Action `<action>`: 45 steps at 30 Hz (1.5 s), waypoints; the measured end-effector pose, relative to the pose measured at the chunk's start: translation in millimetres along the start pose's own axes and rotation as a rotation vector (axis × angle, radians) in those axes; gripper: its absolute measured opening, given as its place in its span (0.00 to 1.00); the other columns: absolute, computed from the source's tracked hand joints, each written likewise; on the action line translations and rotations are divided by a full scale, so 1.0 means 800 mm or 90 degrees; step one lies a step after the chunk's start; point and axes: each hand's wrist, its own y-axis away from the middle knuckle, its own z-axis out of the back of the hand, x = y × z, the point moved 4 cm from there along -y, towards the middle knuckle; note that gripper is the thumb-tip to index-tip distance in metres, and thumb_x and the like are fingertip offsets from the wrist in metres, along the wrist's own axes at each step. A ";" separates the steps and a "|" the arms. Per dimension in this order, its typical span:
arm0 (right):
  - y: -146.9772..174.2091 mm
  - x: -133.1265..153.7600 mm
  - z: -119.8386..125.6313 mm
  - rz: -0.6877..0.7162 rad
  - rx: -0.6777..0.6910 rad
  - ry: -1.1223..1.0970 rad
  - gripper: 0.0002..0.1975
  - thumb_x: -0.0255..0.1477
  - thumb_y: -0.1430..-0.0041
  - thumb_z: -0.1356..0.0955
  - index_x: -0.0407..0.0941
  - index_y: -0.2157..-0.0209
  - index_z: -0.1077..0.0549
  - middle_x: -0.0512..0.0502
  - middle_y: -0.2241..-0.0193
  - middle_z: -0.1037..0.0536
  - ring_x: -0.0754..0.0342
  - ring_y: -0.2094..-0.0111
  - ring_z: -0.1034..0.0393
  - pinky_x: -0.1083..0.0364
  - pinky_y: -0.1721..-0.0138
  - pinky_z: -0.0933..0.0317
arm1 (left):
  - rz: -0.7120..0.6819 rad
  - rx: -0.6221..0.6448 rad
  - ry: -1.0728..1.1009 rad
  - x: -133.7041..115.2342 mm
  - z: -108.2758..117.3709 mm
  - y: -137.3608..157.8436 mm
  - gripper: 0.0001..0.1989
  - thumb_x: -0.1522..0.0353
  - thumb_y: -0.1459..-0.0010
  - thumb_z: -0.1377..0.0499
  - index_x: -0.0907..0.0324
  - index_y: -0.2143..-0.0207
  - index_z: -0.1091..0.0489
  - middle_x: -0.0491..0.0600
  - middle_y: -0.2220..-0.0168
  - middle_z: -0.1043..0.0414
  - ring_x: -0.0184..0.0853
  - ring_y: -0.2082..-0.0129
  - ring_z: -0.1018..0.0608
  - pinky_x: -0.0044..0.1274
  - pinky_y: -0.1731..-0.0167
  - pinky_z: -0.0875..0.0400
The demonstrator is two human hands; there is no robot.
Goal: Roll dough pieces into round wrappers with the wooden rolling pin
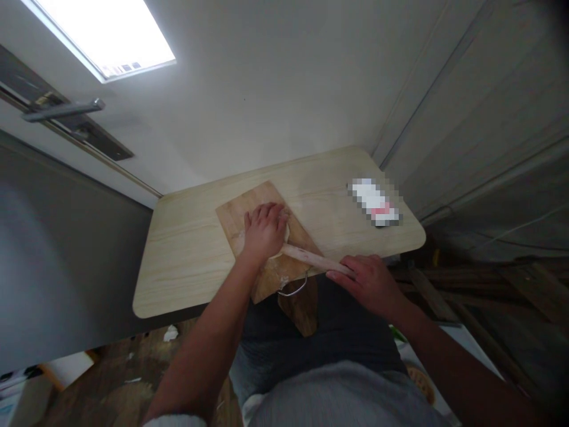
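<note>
My right hand (371, 281) is wrapped round the near end of a pale wooden rolling pin (313, 259). The pin slants up and left, and its far end reaches the edge of a piece of flat pale dough (286, 233) beneath my left hand. My left hand (265, 230) lies palm down over the dough with its fingers apart, hiding most of it. Under both is a wooden cutting board (242, 207), turned at an angle and dusted with flour. A curved metal handle (294, 289) sticks out at the board's near corner.
The board rests on a narrow light wood table (186, 249) against a white door (267, 118). A blurred-out flat object, perhaps a phone (373, 201), lies at the table's right. A door handle (64, 111) juts out at upper left. Scraps litter the floor (128, 367).
</note>
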 end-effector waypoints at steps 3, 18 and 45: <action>0.001 -0.001 0.000 -0.002 -0.006 -0.009 0.26 0.52 0.33 0.40 0.45 0.73 0.30 0.46 0.76 0.24 0.50 0.70 0.30 0.52 0.65 0.50 | 0.004 -0.002 -0.008 -0.004 -0.002 -0.007 0.22 0.56 0.29 0.59 0.49 0.40 0.36 0.49 0.37 0.35 0.45 0.36 0.37 0.48 0.36 0.48; -0.001 -0.010 0.012 -0.075 -0.003 -0.086 0.24 0.51 0.34 0.39 0.46 0.72 0.28 0.48 0.77 0.24 0.52 0.74 0.31 0.54 0.69 0.48 | -0.016 -0.008 0.049 -0.010 -0.010 -0.034 0.22 0.58 0.30 0.56 0.50 0.40 0.36 0.54 0.38 0.36 0.51 0.37 0.38 0.54 0.37 0.53; -0.027 -0.039 0.029 -0.302 0.022 0.054 0.33 0.57 0.36 0.45 0.47 0.70 0.24 0.41 0.74 0.21 0.48 0.74 0.30 0.53 0.74 0.52 | 0.025 -0.107 -0.003 -0.033 -0.012 -0.090 0.22 0.59 0.29 0.59 0.57 0.53 0.29 0.57 0.50 0.27 0.48 0.46 0.30 0.44 0.42 0.44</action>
